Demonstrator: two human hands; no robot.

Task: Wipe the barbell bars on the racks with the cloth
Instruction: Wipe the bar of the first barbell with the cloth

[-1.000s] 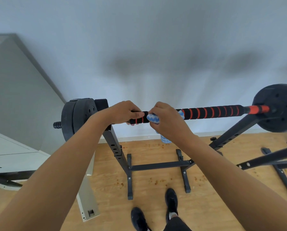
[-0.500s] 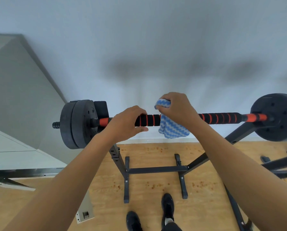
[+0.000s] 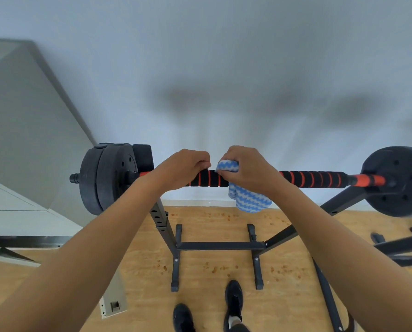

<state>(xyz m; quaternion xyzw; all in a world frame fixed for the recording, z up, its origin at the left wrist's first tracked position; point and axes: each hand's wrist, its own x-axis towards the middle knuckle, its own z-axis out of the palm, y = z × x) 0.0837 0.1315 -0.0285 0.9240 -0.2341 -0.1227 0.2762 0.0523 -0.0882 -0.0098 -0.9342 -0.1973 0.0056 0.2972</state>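
No readable text anywhere in my feed. Left weight plates [image 3: 109,178]: bare black faces, only holes and moulded bumps, no numbers I can make out. Right plate [image 3: 399,180]: same. Barbell bar [image 3: 315,179] has orange rings, no markings. Cloth [image 3: 248,200] carries a blue-white zigzag pattern, no label. Near rack [image 3: 221,245] shows no brand.

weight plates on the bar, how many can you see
3. Two black plates sit stacked at the bar's left end, one plate at the right end, partly cut off by the frame edge, so more may be hidden there.
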